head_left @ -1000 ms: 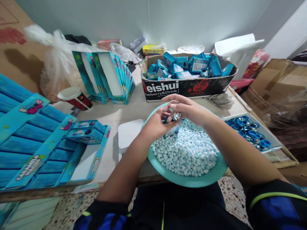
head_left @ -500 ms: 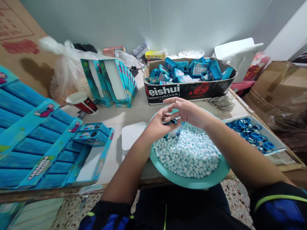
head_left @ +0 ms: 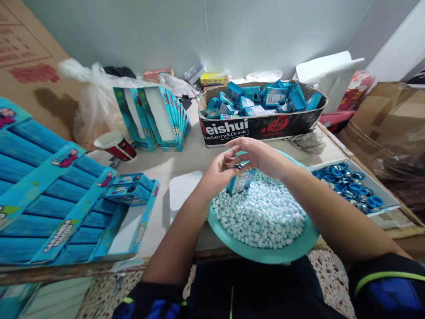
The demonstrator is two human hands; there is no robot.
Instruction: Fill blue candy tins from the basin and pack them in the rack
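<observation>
A round teal basin [head_left: 262, 257] holds a heap of small pale blue and white candies [head_left: 262, 217]. Over its far left part, a small blue box [head_left: 239, 182] stands on the candies. My left hand [head_left: 217, 175] is closed around the upper part of that box. From the right, my right hand [head_left: 257, 155] arches over the box top, its fingers bent and meeting the left hand's fingers. What the right fingertips hold, if anything, is hidden. The top of the box is mostly covered by the fingers.
Behind the basin, a black carton [head_left: 262, 128] holds many small blue boxes. A white tray [head_left: 385, 210] of blue ring-shaped caps lies at right. At left are stacked blue display boxes [head_left: 66, 190], a paper cup [head_left: 116, 146] and a white lid [head_left: 184, 190].
My left hand has shifted slightly and more of the blue box's side now shows below the fingers. The whole view has tilted down very little.
</observation>
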